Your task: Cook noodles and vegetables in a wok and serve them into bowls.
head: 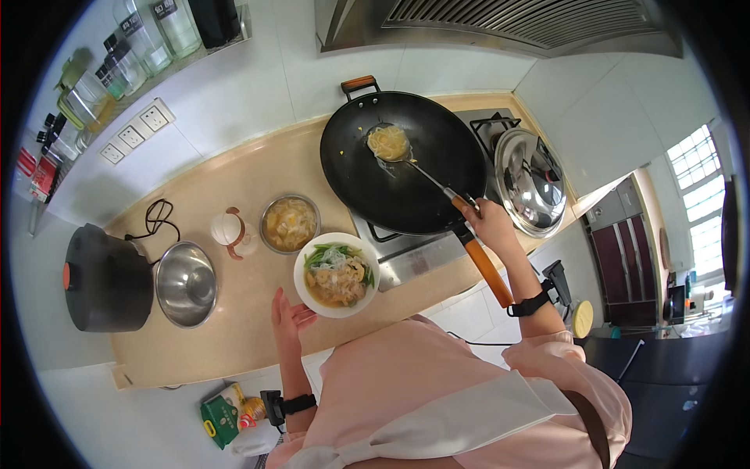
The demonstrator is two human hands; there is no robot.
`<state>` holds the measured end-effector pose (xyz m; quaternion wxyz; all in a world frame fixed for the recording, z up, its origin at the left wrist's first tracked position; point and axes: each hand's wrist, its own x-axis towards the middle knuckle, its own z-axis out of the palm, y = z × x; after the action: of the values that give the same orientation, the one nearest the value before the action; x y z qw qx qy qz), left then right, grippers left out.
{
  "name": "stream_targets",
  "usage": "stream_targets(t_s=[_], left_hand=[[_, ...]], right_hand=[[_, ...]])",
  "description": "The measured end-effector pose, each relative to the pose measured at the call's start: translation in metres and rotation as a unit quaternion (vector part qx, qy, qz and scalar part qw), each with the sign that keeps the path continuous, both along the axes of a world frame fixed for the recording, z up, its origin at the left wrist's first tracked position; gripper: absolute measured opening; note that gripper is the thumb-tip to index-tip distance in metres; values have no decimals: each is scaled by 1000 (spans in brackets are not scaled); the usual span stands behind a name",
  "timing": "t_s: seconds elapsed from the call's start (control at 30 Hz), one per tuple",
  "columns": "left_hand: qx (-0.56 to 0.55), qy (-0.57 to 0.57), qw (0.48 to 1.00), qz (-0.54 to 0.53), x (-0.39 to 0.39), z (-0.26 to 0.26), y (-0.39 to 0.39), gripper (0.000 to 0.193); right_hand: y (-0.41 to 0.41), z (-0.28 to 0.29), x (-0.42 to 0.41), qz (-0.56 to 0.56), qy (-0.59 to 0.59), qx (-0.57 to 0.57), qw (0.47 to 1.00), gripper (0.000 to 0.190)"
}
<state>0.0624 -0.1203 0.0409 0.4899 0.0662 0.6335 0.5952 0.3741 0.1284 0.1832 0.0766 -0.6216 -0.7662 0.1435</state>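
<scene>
My right hand (487, 221) grips the wooden handle of a metal ladle (432, 177), whose bowl lies in the black wok (433, 202) under a heap of pale noodle-like food (388, 142). My left hand (288, 316) is beside the lower left rim of a white bowl (300, 281); its fingers are apart and whether they touch the rim is not plain. That bowl holds broth, green leaves and pale food (340, 275). Just behind it a steel bowl (265, 240) contains more food in broth. Small yellow bits stick to the wok's inner wall.
A shiny domed lid (521, 193) rests on the right of the gas stove (398, 271). On the counter (246, 328) at left stand an empty steel bowl (186, 284), a dark cooker (108, 281) with a black cord, and a white, brown-trimmed item (227, 230). Above hangs a range hood (498, 29).
</scene>
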Motion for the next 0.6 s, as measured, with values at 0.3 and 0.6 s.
stream_targets(t_s=[0.3,0.6], left_hand=[[-22,24,999,1,-2,-8,-4,53],[-29,42,995,-80,-5,-2,-1,43]], right_hand=[[-18,22,10,-11,67,16,998,34],[-65,76,24,-15,98,-17,995,38]])
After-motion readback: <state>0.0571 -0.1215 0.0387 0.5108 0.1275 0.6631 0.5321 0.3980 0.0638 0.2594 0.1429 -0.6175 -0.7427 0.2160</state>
